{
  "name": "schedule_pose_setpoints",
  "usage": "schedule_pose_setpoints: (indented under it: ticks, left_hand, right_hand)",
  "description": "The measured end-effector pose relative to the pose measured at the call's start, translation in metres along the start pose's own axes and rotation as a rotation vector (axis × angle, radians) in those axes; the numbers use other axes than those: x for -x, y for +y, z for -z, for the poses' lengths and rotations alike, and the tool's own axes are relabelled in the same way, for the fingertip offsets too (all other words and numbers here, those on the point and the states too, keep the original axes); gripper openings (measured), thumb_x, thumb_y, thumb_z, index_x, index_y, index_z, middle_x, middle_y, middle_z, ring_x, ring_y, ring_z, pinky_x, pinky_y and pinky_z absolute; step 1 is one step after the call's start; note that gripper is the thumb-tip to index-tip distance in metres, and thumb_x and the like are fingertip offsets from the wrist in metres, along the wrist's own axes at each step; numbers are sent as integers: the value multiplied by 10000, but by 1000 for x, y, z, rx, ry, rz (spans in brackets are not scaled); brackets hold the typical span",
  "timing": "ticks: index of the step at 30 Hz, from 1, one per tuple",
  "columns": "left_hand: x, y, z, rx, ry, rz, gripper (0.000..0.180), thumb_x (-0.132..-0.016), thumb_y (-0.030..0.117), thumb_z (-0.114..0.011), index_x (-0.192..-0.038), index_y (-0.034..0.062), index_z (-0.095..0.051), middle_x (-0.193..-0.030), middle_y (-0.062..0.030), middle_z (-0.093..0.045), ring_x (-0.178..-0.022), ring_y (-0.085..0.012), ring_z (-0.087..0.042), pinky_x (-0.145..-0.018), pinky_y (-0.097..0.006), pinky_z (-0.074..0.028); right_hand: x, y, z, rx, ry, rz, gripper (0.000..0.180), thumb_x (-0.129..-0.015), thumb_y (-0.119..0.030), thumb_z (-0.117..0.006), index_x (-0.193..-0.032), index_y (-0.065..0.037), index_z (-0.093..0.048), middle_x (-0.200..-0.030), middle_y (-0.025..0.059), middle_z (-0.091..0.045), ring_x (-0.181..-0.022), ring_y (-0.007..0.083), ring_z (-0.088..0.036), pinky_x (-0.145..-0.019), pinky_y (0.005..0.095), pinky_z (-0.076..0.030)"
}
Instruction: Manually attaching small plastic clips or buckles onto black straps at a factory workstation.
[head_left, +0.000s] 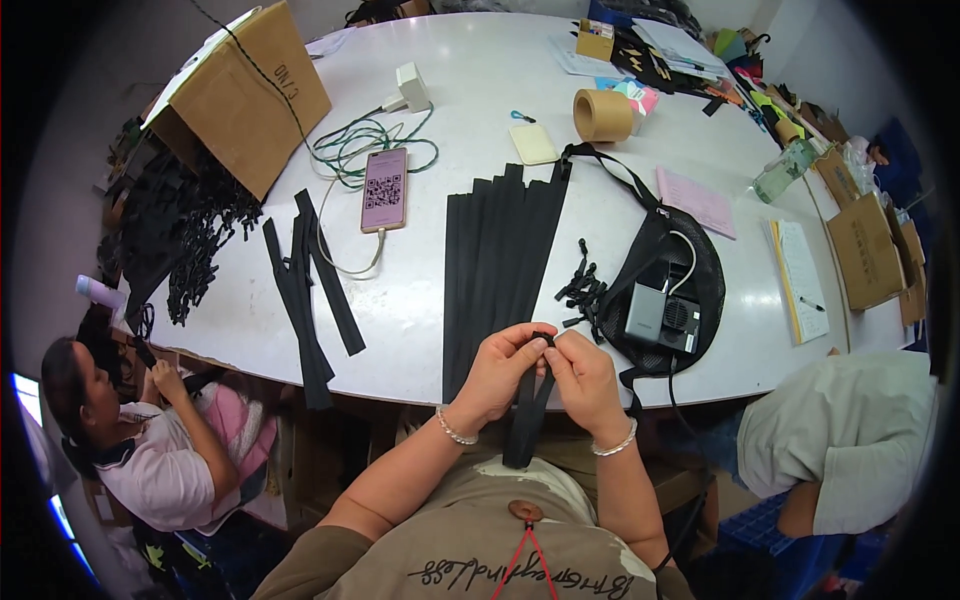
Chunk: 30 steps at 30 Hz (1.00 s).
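Both my hands are closed at the table's front edge. My left hand (503, 372) and my right hand (588, 382) pinch the upper end of a black fabric strap (524, 432) between thumbs and fingers. The strap hangs folded down in front of my body. A small dark piece shows at the pinched end, but my fingertips partly hide it. Just beyond my hands lies a fanned row of flat black straps (490, 265). To the right of that row, close to my right hand, is a loose pile of small black plastic pieces (582, 292).
A black mesh bag (705, 262) with a grey device lies right. Crossed black straps (295, 290), a cabled phone (385, 190) and a cardboard box (245, 105) are left. A tape roll (603, 116) stands farther back. Co-workers sit left (165, 450) and right (850, 440).
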<state>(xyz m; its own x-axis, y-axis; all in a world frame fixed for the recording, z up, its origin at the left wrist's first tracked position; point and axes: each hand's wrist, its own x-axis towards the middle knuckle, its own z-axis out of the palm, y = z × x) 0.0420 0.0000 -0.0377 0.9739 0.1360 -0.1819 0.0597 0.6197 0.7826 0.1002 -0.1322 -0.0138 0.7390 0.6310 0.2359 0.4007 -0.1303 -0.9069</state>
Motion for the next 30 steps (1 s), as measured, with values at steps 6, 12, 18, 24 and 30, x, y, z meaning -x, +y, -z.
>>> schedule_pose_setpoints:
  ticks: [6,12,18,24,30]
  left_hand:
    - [7,0,-7,116,44,89,167,-886,58,-556,-1034,-9,-593,-816,-25,-582,-709,-73,-539,-660,-203,-472]
    - [4,6,-5,-597,91,-317,133,-854,22,-592,-977,-13,-627,-833,-31,-593,-724,-74,-564,-669,-201,-477]
    - [4,2,0,-164,151,-149,135,-872,94,-595,-953,-7,-634,-773,-24,-571,-663,-64,-544,-627,-205,-466]
    - [-15,30,17,61,236,-101,205,-912,167,-549,-1015,-6,-589,-751,-5,-544,-653,-60,-499,-577,-180,-431]
    - [14,29,-8,-276,80,-129,248,-837,26,-612,-1084,5,-620,-855,-20,-623,-776,-60,-569,-690,-184,-465]
  right_hand:
    - [5,-4,12,-243,-178,-273,135,-887,-92,-507,-865,29,-563,-713,57,-579,-581,143,-537,-530,255,-419]
    - [2,-6,-3,395,141,99,84,-839,-76,-541,-847,5,-562,-690,115,-548,-571,235,-544,-513,310,-399]
    - [-8,-21,0,156,-28,5,79,-844,-58,-525,-865,5,-569,-745,101,-586,-617,213,-575,-559,296,-445]
    - [19,7,-19,-547,-111,-357,121,-903,-90,-500,-879,-1,-578,-759,-27,-537,-682,38,-467,-600,195,-403]
    - [15,10,-19,-578,140,-179,108,-914,-77,-492,-921,13,-551,-848,14,-558,-758,55,-488,-717,194,-411]
